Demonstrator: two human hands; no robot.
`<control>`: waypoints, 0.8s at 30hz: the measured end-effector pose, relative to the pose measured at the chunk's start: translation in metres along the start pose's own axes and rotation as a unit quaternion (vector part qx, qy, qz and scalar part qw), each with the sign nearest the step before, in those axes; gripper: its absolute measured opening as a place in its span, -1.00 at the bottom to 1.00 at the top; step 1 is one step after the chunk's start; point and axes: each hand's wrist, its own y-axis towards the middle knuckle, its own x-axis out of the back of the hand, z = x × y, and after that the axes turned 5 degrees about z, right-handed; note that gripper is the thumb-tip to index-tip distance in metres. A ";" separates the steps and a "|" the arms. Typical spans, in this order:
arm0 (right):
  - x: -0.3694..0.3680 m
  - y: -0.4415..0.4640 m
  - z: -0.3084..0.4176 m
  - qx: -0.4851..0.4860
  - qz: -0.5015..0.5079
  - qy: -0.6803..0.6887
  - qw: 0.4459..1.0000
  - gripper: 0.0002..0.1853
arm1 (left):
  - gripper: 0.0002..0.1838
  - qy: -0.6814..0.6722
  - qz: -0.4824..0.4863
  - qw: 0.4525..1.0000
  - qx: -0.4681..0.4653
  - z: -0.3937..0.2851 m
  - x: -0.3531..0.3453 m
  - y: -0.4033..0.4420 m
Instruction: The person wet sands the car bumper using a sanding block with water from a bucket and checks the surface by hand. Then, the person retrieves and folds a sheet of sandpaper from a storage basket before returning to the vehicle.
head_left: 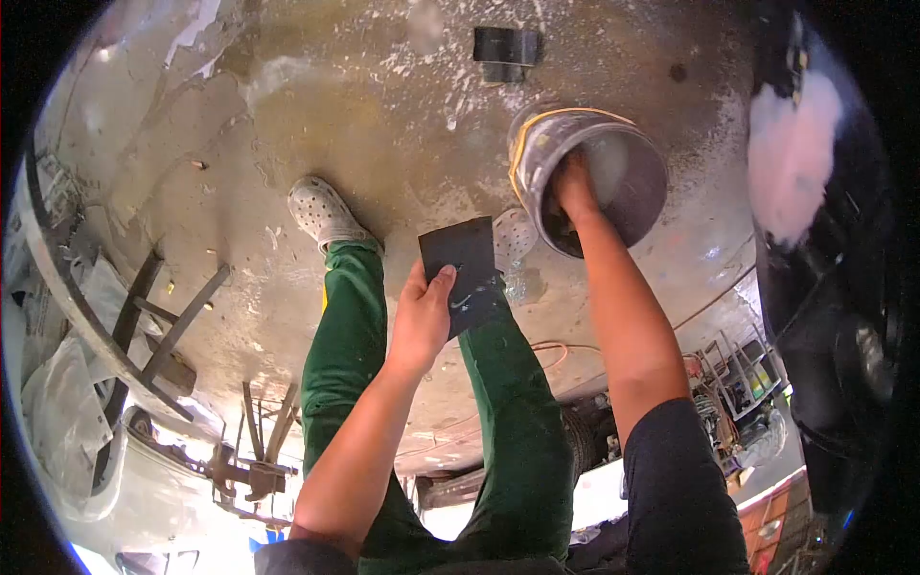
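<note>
My left hand [424, 316] is closed on a black sheet of sandpaper [470, 264], thumb on its face and the other fingers behind. Wet marks and small light spots show on the sheet. My right hand [573, 187] reaches down inside a grey bucket [644, 177]; the fingers are hidden in its dark interior, so I cannot see what they hold. The bucket stands on the floor with a yellow cord [522, 144] round its outside. Cloudy liquid seems to show inside it.
Another black sheet [505, 48] lies on the stained, wet concrete floor [383, 115] beyond the bucket. At the right stands a black panel [815, 278] with a pink patch [791, 158]. A metal frame [144, 316] is at the left, and a hose [556, 355] crosses the floor.
</note>
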 end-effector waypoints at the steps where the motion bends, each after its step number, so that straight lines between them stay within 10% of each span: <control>1: -0.007 0.013 -0.011 -0.064 0.071 -0.007 0.995 -0.43 | -0.64 -0.004 -0.005 1.000 -0.004 -0.003 0.001 0.004; 4: 0.002 0.031 -0.014 -0.140 0.219 -0.007 0.966 -0.43 | -0.63 -0.045 -0.006 0.999 0.010 -0.014 0.001 0.007; 15: 0.170 -0.139 0.151 -0.124 0.066 0.397 0.907 -0.39 | -0.44 -0.108 0.072 0.991 0.005 -0.031 -0.017 0.007; 19: 0.135 -0.162 0.240 0.030 0.054 0.127 0.990 -0.20 | -0.49 -0.198 0.087 0.976 -0.005 -0.034 -0.024 0.005; 24: 0.096 -0.167 0.262 0.034 -0.045 0.114 0.992 -0.18 | -0.56 -0.224 0.103 0.969 -0.024 -0.034 -0.023 0.004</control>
